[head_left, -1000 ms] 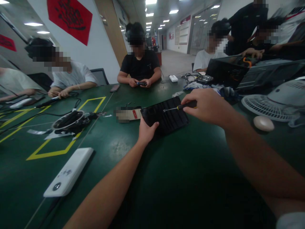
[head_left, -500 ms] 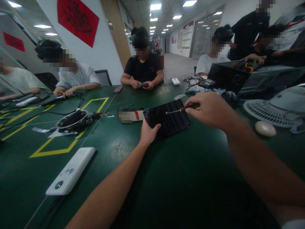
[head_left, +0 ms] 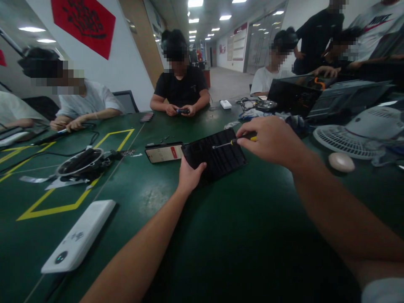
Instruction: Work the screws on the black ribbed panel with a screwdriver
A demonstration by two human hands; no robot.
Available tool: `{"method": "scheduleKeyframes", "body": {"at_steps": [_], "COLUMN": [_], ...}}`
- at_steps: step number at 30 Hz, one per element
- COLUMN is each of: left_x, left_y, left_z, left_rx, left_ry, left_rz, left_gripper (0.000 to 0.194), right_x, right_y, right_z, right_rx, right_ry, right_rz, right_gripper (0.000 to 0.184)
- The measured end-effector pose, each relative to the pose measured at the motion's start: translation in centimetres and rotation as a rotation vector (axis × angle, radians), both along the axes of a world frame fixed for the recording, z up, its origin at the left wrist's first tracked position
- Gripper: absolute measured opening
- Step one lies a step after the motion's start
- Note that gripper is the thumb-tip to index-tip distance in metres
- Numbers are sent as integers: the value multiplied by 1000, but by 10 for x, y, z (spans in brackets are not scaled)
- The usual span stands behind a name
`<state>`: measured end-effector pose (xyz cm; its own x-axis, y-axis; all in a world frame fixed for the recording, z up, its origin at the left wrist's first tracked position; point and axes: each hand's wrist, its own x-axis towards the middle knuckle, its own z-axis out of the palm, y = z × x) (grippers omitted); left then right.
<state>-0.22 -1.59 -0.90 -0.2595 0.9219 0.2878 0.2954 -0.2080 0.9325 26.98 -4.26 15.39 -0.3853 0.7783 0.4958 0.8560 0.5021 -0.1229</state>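
A flat, black, ribbed rectangular panel (head_left: 222, 158) is held tilted above the green table. My left hand (head_left: 191, 170) grips its lower left corner, thumb on the face and fingers hidden behind. In my right hand (head_left: 265, 136) is a screwdriver (head_left: 225, 145) with a yellow and black handle, pinched between thumb and fingers. Its thin metal shaft points left across the ribs, and the tip lies at the panel's face near the middle. Whether the tip sits in a screw is too small to tell. Just left of the panel, a phone (head_left: 164, 153) lies with its screen lit.
On the left are a white power bank (head_left: 78, 237) with a cable and a bundle of dark cables (head_left: 82, 164) inside a ring. To the right lie a white mouse (head_left: 341, 162) and a white fan (head_left: 362, 132). An open black case (head_left: 293, 97) stands behind. Several people sit around the table.
The view has swung slightly right, so the table and people appear further left. My hands keep the same hold on the panel and screwdriver, whose tip stays near the panel's middle.
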Motion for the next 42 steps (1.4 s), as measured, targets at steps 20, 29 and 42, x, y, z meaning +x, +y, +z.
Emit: {"method": "scheduleKeyframes", "body": {"at_steps": [20,29,42], "left_x": [-2,-3,-3], "left_y": [3,0,2], "left_z": [-3,3,-2], "left_rx": [3,12,12], "left_ry": [15,35,26], "left_rz": [1,-6,-3], "left_gripper": [71,68,69], "right_x": [2,-2,-3], "right_y": [-1,-2,0], "right_z": [3,4,0], "right_rx": [19,-19,-38], "right_ry": [39,55,32], "right_rz": [-27,-63,-76], "right_gripper": [25,23,28]}}
